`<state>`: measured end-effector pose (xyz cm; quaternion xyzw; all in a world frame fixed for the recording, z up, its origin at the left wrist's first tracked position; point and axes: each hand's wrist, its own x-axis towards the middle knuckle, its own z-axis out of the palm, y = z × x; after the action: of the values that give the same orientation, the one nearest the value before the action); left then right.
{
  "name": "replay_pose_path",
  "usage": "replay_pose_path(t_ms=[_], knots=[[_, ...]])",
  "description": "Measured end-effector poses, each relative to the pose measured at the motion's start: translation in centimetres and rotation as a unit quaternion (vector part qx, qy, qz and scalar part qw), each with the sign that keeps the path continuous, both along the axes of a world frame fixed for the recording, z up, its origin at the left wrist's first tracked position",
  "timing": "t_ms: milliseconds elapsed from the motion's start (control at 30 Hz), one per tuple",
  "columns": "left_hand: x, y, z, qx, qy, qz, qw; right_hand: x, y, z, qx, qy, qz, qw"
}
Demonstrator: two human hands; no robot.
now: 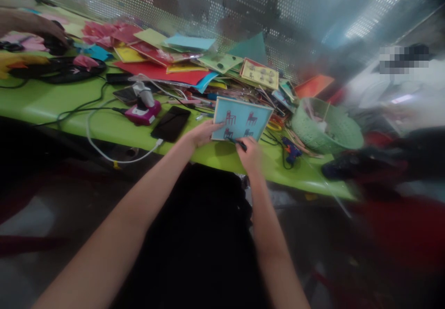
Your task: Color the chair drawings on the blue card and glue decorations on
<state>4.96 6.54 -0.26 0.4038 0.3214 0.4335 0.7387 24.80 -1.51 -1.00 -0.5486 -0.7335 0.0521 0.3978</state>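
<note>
My left hand (pixel 203 132) grips the left edge of a light blue card (pixel 239 115) with a pale border, held tilted up above the table's front edge. Several small chairs in dark red and black show on the card's face. Closed around a dark pen (pixel 242 146), my right hand (pixel 250 154) is at the card's lower edge, the pen's tip by the lower-left chair. A black phone (pixel 171 123) lies on the table left of my left hand. To the right of my right hand rests a blue glue gun (pixel 291 150).
The green table (pixel 31 100) carries a heap of coloured cards (pixel 167 68) at the back. A purple power adapter (pixel 142 113) with cables sits to the left. A pale green basket (pixel 327 130) stands at right. Another person's hand (pixel 31 24) is at the far left.
</note>
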Motion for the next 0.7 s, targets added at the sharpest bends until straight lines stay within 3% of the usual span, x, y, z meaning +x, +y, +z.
replay_pose_path(t_ms=[400, 700], knots=[[0.0, 0.5, -0.7, 0.008, -0.004, -0.002, 1.000, 0.1, 0.2, -0.3, -0.007, 0.005, 0.010, 1.000], [0.0, 0.7, -1.0, 0.012, -0.017, -0.003, 1.000, 0.4, 0.0, -0.2, 0.023, 0.027, -0.030, 0.999]])
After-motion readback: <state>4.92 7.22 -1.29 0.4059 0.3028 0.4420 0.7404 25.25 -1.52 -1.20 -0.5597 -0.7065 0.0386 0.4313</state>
